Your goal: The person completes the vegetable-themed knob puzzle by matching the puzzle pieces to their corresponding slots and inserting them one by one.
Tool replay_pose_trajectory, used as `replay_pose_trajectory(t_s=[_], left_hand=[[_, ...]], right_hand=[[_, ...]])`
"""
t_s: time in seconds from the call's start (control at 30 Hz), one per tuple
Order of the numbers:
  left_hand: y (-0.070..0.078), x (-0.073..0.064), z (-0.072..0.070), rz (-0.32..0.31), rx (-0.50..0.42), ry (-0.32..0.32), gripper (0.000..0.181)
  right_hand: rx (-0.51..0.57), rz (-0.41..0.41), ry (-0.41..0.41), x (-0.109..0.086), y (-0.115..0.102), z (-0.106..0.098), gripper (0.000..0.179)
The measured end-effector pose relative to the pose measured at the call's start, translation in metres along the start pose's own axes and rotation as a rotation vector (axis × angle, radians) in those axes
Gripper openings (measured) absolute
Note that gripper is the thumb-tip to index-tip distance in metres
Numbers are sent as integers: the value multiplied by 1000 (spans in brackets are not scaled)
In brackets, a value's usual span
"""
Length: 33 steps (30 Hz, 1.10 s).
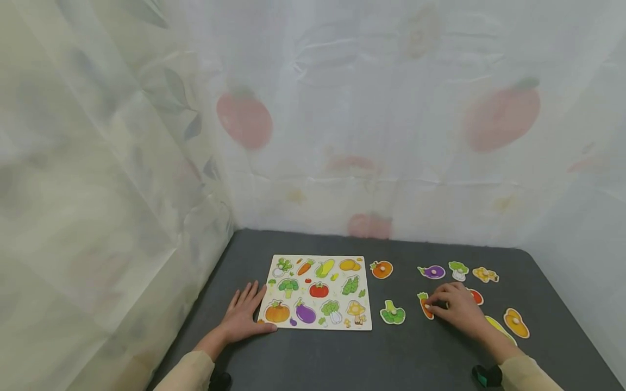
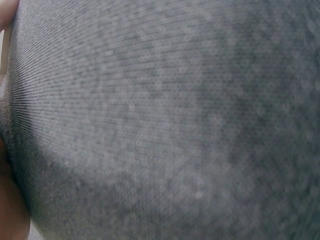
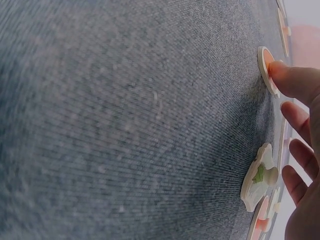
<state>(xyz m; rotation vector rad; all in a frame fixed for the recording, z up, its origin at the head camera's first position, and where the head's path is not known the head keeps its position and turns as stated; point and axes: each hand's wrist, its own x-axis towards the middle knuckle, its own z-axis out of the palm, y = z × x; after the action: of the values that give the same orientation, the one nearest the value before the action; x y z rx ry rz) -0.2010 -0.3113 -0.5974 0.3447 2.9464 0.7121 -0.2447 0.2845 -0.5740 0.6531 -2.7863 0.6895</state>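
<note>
A white puzzle board (image 1: 313,264) printed with vegetables lies flat on the dark table. My left hand (image 1: 244,312) rests at its left edge, fingers spread, thumb along the lower left corner. Only slivers of that hand show in the left wrist view. With thumb and forefinger, my right hand (image 1: 458,305) pinches the knob of a carrot piece (image 1: 425,306); the right wrist view shows the thumb against this orange piece (image 3: 265,65). A broccoli piece (image 1: 393,315) lies left of the carrot. My right hand partly covers a red piece (image 1: 476,296).
Beyond my right hand lie an eggplant piece (image 1: 432,272), a leafy green piece (image 1: 458,269) and a yellow mushroom piece (image 1: 486,275). A pumpkin piece (image 1: 381,269) is beside the board. Yellow pieces (image 1: 516,323) sit right of my forearm. Printed curtains (image 1: 371,136) enclose the table.
</note>
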Motion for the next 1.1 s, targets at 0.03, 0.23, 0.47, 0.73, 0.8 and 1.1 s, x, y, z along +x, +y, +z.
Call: replay_pose_trajectory(t_s=[0.03, 0.23, 0.47, 0.73, 0.8, 1.1], left_hand=[[-1, 0, 1, 3, -5, 4, 118], [-4, 0, 3, -1, -2, 9, 119], [-1, 0, 1, 14, -2, 16, 118], [-1, 1, 1, -22, 31, -11, 120], [-1, 0, 1, -14, 16, 0, 119], [1, -1, 0, 5, 9, 6, 117]], right_hand=[[-1, -3, 4, 0, 0, 1, 14], [-8, -26, 19, 1, 3, 2, 15], [-15, -45, 12, 4, 1, 1, 15], [20, -70, 80, 24, -16, 8, 15], [34, -71, 88, 32, -22, 12, 13], [51, -15, 72, 80, -69, 32, 7]])
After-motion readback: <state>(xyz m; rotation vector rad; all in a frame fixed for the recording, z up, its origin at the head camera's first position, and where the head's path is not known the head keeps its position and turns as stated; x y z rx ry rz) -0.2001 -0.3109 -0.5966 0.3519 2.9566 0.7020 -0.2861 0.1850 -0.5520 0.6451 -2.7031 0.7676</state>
